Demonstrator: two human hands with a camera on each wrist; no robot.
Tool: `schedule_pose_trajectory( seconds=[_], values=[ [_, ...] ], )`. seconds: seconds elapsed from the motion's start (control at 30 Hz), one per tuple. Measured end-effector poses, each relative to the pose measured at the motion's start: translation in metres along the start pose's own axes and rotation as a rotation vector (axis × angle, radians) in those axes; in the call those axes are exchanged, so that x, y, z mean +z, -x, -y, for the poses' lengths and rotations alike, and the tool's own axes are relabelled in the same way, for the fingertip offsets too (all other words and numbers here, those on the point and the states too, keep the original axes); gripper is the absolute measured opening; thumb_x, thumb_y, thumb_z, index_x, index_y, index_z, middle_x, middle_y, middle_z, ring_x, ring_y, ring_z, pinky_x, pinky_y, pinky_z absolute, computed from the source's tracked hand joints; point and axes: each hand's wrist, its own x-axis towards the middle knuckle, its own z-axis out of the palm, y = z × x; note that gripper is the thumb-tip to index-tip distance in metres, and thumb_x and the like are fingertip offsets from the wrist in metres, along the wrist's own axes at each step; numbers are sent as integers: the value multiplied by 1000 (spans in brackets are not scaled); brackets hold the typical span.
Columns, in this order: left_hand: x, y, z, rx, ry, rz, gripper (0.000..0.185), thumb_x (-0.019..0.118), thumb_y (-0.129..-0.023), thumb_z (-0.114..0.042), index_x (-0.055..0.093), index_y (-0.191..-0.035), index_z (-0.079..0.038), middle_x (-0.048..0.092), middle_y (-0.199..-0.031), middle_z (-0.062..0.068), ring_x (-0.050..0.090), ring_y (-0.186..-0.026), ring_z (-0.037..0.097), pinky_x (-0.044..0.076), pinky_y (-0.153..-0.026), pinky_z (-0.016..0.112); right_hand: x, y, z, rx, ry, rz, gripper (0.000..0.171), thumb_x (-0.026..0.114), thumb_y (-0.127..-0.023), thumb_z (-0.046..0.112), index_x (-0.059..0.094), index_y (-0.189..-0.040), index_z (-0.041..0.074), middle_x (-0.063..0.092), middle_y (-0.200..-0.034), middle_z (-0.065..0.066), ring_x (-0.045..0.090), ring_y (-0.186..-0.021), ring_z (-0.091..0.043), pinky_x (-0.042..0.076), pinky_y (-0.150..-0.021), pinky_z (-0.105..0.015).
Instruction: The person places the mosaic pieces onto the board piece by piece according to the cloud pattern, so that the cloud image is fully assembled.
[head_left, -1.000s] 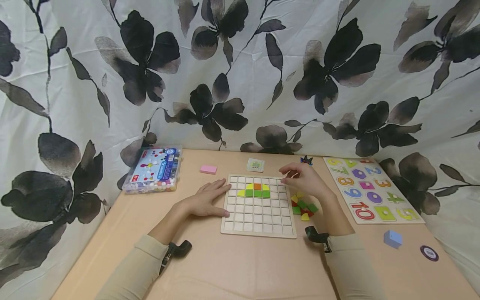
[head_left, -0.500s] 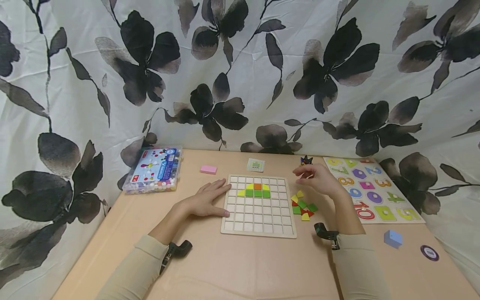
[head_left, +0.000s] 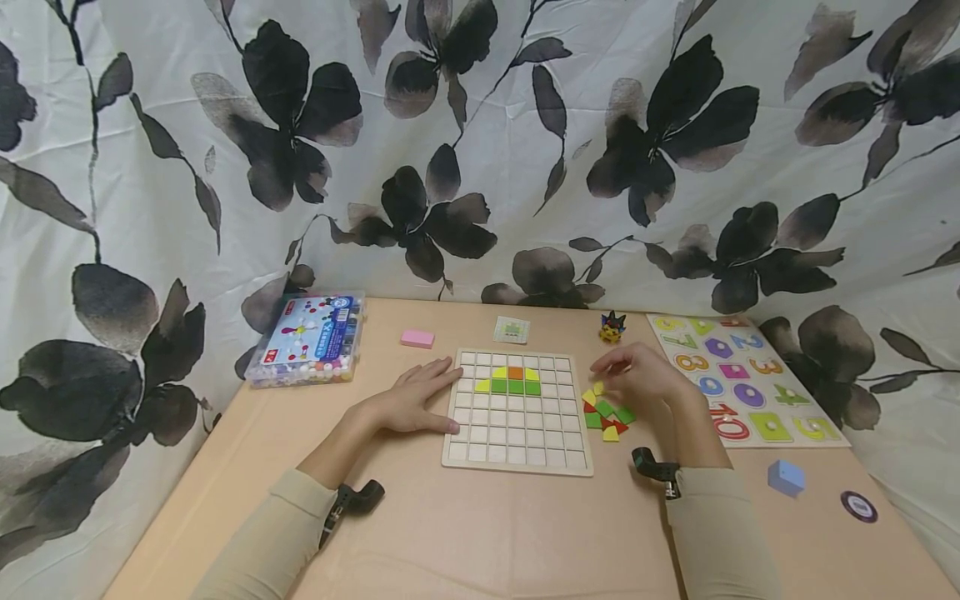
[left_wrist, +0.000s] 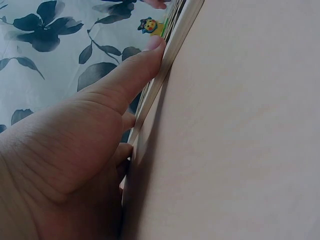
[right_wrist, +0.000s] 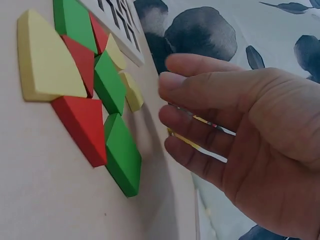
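A white grid board [head_left: 517,451] lies on the table in the head view, with yellow, green and orange pieces [head_left: 516,387] set in its upper squares. My left hand [head_left: 407,398] rests along the board's left edge, fingers spread; in the left wrist view its thumb [left_wrist: 135,67] touches the rim. Just right of the board lies a small pile of red, green and yellow blocks [head_left: 603,414]. Over that pile hovers my right hand [head_left: 643,372]. Seen from the right wrist, its fingers are loosely bent near a green block [right_wrist: 124,155], apart from it, with nothing visible between them.
Behind the board lie a small pattern card [head_left: 512,330] and a pink block [head_left: 417,339]. A figurine [head_left: 612,327] stands behind the pile. A number board [head_left: 750,383], blue block [head_left: 786,478] and round disc [head_left: 858,506] are at right; a plastic case [head_left: 306,340] is at left.
My right hand has moved from the board's upper right corner to the right, then slightly down over the pile, uncovering the figurine. My left hand has stayed in place.
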Motion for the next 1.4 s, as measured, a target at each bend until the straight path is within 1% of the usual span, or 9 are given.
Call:
schedule_pose_trajectory(
  seconds=[0.13,0.23,0.33,0.6,0.73,0.93,1.1,1.23,1.4],
  values=[
    [0,0,0,1,1,-1,105,71,-86,-70,25,-167,-22,6,-176,12,4,-164,32,2,-131,56,1,0,-3,-10,-31,72,28,70,-88,-8,80,-112,4,77,-113,-12,61,-99,-23,52,-82,-27],
    [0,0,0,1,1,-1,105,71,-86,-70,25,-167,-22,6,-176,11,4,-164,32,1,-131,56,2,0,-4,39,-49,103,30,68,-89,-9,80,-111,7,75,-114,-11,58,-98,-22,51,-81,-27],
    [1,0,0,6,2,2,105,70,-87,-70,24,-167,-21,6,-176,12,4,-164,32,2,-131,56,4,0,-4,67,-45,119,29,68,-90,-9,80,-111,7,75,-115,-12,59,-97,-23,52,-80,-28],
    [1,1,1,4,-1,0,105,70,-87,-69,24,-167,-20,6,-176,12,4,-164,33,2,-131,56,4,0,-4,74,-2,115,25,71,-90,-7,81,-109,6,72,-111,-12,57,-93,-21,50,-76,-26],
    [1,0,1,5,3,0,104,71,-87,-69,25,-167,-20,6,-176,12,4,-164,33,2,-131,56,2,1,-7,105,6,116,21,73,-90,-4,80,-107,7,72,-109,-10,57,-94,-22,51,-78,-27],
    [0,0,1,7,4,-3,105,71,-87,-68,25,-167,-19,7,-176,12,4,-164,33,2,-131,56,-1,2,-6,162,6,121,16,79,-88,2,78,-102,10,68,-98,-7,57,-94,-25,52,-81,-31],
    [0,0,0,7,8,-3,104,71,-87,-68,25,-167,-19,7,-176,12,5,-163,33,2,-131,57,-2,2,-7,140,41,110,13,81,-87,3,77,-98,10,67,-93,-6,57,-89,-23,51,-77,-31],
    [0,0,0,7,10,-3,104,71,-87,-69,25,-167,-20,7,-176,12,5,-164,33,2,-131,57,-3,2,-10,124,40,106,14,79,-88,2,79,-99,9,70,-93,-6,58,-88,-21,53,-75,-29],
    [1,0,1,8,9,-4,105,71,-87,-69,25,-167,-21,7,-176,12,4,-164,32,2,-131,56,-7,5,-9,121,8,78,17,76,-90,1,82,-104,9,77,-100,-5,61,-92,-22,53,-80,-30]
  ],
)
